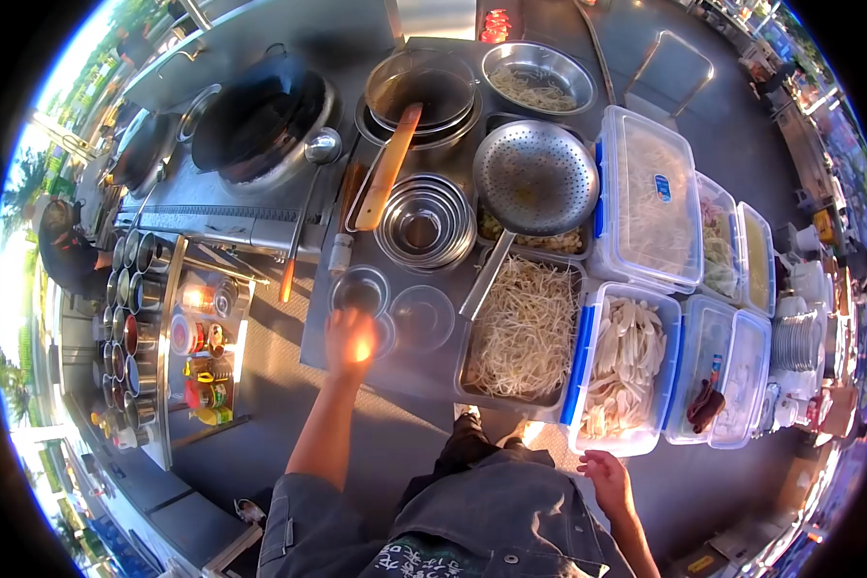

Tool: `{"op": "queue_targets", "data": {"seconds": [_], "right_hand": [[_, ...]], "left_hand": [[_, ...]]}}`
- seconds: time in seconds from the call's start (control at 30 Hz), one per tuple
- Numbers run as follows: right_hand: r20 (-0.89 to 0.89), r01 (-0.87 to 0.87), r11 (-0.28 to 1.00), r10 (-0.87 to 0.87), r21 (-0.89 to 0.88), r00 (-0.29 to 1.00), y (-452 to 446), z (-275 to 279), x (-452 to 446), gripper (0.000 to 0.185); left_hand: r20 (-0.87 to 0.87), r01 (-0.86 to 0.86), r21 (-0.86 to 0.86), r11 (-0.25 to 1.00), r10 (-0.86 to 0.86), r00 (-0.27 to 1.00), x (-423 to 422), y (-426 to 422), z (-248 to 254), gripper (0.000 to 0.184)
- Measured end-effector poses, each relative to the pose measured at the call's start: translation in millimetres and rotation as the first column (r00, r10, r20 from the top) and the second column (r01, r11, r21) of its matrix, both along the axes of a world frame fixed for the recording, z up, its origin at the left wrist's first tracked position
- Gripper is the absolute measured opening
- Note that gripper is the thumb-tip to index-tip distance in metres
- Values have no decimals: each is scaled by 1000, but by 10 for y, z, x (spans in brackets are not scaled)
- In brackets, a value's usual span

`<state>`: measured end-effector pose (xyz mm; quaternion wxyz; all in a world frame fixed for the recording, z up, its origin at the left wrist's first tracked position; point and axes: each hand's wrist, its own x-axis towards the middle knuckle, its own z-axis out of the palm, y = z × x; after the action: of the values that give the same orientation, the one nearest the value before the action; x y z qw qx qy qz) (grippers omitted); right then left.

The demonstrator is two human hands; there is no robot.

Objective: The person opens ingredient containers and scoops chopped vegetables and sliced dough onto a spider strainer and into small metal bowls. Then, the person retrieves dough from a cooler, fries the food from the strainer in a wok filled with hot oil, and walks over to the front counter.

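Note:
My left hand (354, 339) reaches over the left front of the steel counter, at the near edge of a small round bowl (360, 281). Bright sun blurs its fingers, so whether they grip the rim cannot be made out. Beside it lie clear round plastic lids or bowls (424, 318). My right hand (607, 480) hangs low by the near edge of a clear bin of pale, flat strips (628, 361). Its fingers are loosely bent and apart, with nothing seen in them. Left of that bin stands a steel tray of bean sprouts (520, 328).
A perforated skimmer (537, 178) rests above the sprouts, its handle pointing toward me. Nested steel bowls (424, 222), a wooden-handled strainer (390, 178) and a ladle (323, 146) lie further back. A large black wok (260, 120) stands at left. Lidded bins (650, 197) line the right.

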<state>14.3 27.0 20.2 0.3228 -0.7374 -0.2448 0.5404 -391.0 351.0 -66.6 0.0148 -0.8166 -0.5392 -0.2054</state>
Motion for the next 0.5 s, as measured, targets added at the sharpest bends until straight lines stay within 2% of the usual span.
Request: {"op": "queue_targets", "data": {"seconds": [0.1, 0.17, 0.2, 0.23, 0.3, 0.4, 0.47, 0.5], "right_hand": [[-31, -35, 999, 34, -7, 999, 49, -11, -34, 26], [-37, -48, 999, 48, -12, 998, 82, 18, -60, 26], [-36, -46, 999, 46, -12, 998, 98, 28, -67, 26], [-34, -42, 999, 42, -15, 999, 105, 43, -69, 27], [-9, -49, 999, 49, -14, 999, 122, 54, -68, 27], [-4, -62, 998, 62, -14, 998, 141, 71, -90, 27], [-19, -62, 998, 62, -3, 998, 192, 75, -116, 27], [-26, -56, 998, 56, 14, 998, 209, 83, -123, 27]], "left_hand": [[48, -43, -55, 998, 45, 998, -307, 13, -440, 6], [-58, -69, -124, 990, 62, 996, -349, 104, -554, 5], [-73, -117, -222, 968, 103, 992, -263, 136, -508, 11], [-69, -110, -223, 968, 97, 993, -133, 188, -374, 11], [150, 98, -34, 995, -92, 984, 169, 355, -84, 20], [172, 111, -65, 992, -99, 980, 692, 650, 234, 26], [228, 147, 80, 986, -162, 960, 940, 803, 322, 31], [233, 145, 87, 986, -162, 959, 1025, 800, 350, 31]]}}
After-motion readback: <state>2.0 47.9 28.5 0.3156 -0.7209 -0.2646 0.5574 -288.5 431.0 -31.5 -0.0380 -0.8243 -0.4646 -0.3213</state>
